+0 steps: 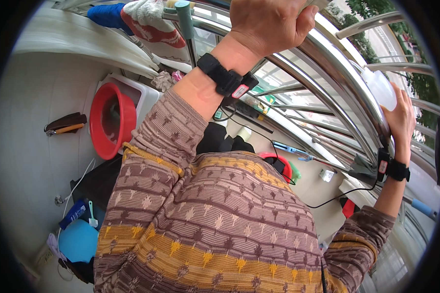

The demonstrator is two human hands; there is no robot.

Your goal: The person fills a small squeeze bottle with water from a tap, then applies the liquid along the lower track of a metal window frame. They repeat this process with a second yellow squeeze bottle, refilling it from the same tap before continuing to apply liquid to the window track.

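Note:
My left hand is raised at the top of the view, above the metal railing. Its fingers are curled closed, and the picture's edge cuts off whatever they may hold. At the right, my right hand is wrapped round a translucent white plastic bottle. That bottle is tilted and lies close against the thick curved steel rail. Both wrists wear black straps with small devices, and thin black cables run from them.
A red basin rests on a white appliance at the left. Cloths hang at the upper left. A blue-and-grey mop-like pole leans low along the railing. A blue round item stands lower left. Greenery shows beyond the bars.

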